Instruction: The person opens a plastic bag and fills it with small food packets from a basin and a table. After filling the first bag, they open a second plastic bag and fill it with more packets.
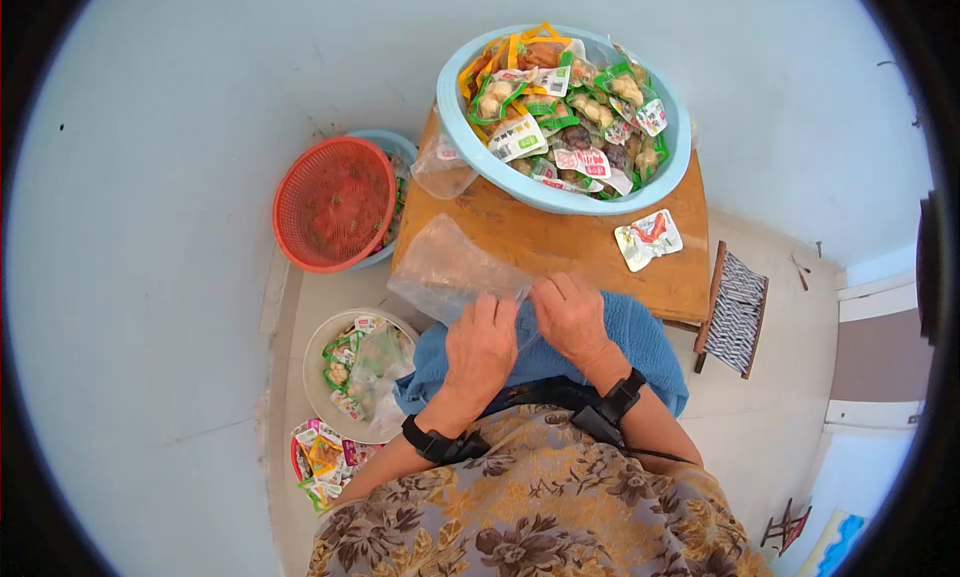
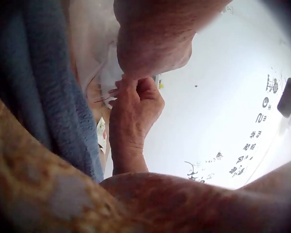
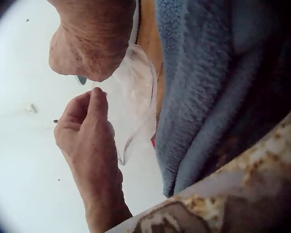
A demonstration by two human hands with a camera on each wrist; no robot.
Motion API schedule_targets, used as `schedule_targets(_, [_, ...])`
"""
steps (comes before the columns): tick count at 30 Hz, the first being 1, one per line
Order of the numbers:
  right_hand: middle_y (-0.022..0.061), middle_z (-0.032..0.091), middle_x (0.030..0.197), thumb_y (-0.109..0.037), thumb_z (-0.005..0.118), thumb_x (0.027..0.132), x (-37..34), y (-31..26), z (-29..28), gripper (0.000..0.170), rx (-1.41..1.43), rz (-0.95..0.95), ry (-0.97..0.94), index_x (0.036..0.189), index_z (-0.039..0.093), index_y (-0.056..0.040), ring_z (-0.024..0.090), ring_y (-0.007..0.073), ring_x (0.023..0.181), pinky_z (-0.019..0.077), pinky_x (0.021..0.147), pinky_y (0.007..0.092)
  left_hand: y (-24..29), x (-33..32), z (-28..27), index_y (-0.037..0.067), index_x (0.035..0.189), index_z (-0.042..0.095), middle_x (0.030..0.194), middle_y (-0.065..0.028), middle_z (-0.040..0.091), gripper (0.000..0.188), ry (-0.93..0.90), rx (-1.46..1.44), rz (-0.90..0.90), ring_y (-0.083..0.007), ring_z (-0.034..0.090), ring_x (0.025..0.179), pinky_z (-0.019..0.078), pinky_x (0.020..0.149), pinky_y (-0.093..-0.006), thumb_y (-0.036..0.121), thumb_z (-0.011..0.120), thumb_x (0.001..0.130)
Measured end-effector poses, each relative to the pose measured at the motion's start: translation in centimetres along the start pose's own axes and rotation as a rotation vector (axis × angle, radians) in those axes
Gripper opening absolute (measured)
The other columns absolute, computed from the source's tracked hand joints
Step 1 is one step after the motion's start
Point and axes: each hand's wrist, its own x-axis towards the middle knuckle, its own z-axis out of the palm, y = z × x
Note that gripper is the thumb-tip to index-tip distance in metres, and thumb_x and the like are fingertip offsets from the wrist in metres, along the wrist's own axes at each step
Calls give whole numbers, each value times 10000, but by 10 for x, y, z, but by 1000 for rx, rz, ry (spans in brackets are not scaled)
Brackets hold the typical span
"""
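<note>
A clear plastic bag [image 1: 452,265] spreads over the table's front edge, its upper rim drawn between my two hands. My left hand [image 1: 482,343] pinches the rim with curled fingers. Close beside it, my right hand [image 1: 572,319] pinches the same rim. In the right wrist view the bag [image 3: 136,87] hangs thin and flat beyond the knuckles. Under both hands a blue towel [image 1: 640,342] covers my lap. A small white packet with a red picture [image 1: 648,240] lies on the table, to the right of the bag.
On the wooden table [image 1: 590,262] stands a light blue basin [image 1: 463,147] heaped with sealed food packets. At left are a red colander [image 1: 335,202] over another basin, a white tub [image 1: 312,377] with packets and plastic, and more packets [image 1: 325,457]. A folding stool [image 1: 735,312] stands right.
</note>
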Motion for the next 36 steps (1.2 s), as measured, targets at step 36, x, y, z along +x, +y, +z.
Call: schedule_targets(36, [147, 594, 985, -84, 705, 791, 17, 5, -12, 252, 103, 210, -149, 1028, 630, -40, 643, 348, 718, 542, 606, 417, -21, 3, 10, 85, 927, 661, 747, -64, 509, 125, 61, -42, 94, -247, 594, 647, 490, 551, -354, 75, 642, 804])
